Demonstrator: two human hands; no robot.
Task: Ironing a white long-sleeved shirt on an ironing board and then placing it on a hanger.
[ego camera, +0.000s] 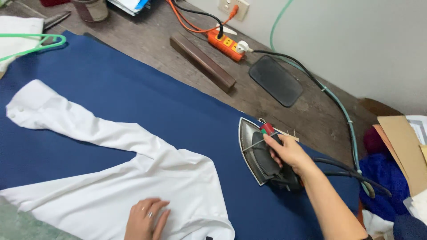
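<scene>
iron (262,153): right hand (288,153) clenched on its handle, right of white shirt (147,178); left hand (144,220) flat, released, should keep cloth taut.

**A worn wooden bench against a pale wall**

A dark, scuffed wooden worktable (147,38) fills the view, with a plain grey-white wall (356,40) behind it at 1 o'clock. A wall socket (233,7) sits at 12 o'clock, just above an orange power strip (226,44). A brown wooden block (202,61) and a black oval pad (275,80) lie near the centre. At 3 o'clock, cardboard sheets (402,146) and blue fabric (384,175) pile up. Light is soft and even.
</scene>
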